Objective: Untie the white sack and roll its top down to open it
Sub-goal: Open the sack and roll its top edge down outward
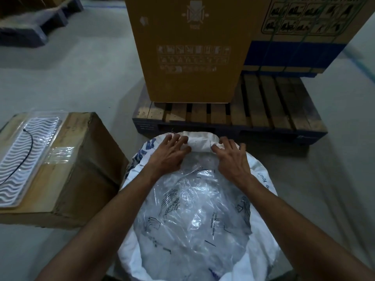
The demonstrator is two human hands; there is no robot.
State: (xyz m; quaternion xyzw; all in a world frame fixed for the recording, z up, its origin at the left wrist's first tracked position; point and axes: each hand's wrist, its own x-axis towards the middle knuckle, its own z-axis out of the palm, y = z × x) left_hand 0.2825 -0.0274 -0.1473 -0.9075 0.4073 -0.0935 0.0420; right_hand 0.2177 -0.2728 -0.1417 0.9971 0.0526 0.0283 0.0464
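Note:
The white woven sack [261, 179] with blue print stands on the floor right below me, its mouth wide open. Inside it lies a clear plastic liner [194, 216] with black printing. The sack's far rim is bunched into a thick white roll [199, 141]. My left hand [169, 152] grips the left end of that roll, fingers curled over it. On the roll's right end my right hand [231, 157] holds the fabric the same way. Both forearms reach across the open mouth.
A cardboard box [87, 165] stands at the left, carrying a clear tray with a white wavy insert [26, 155] and a black cable. Beyond the sack is a wooden pallet [263, 112] with a tall brown carton [190, 47] and a strapped carton [304, 33].

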